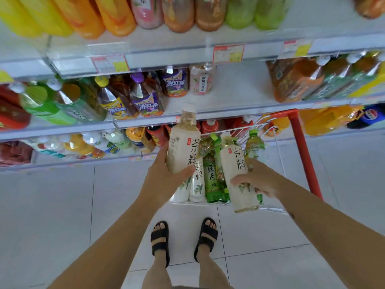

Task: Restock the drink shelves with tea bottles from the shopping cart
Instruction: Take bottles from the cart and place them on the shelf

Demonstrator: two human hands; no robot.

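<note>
At the left edge of the shopping cart (302, 147), the left hand (163, 174) gripped a pale tea bottle (183, 142) round its base, cap pointing toward the drink shelf (229, 94) beyond the cart. Inside the cart lay more pale bottles (198, 184) and green tea bottles (212, 176). Over the cart's near right side, the right hand (262, 178) clasped a second pale tea bottle (233, 159), slightly tilted.

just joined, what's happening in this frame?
A person faces the drink shelves. The left hand grips the raised pale bottle, the right hand grips the lower pale bottle, both above the shopping cart. More tea bottles, white and green, lie in it. The middle shelf has a bare stretch; neither bottle is placed yet.
</note>
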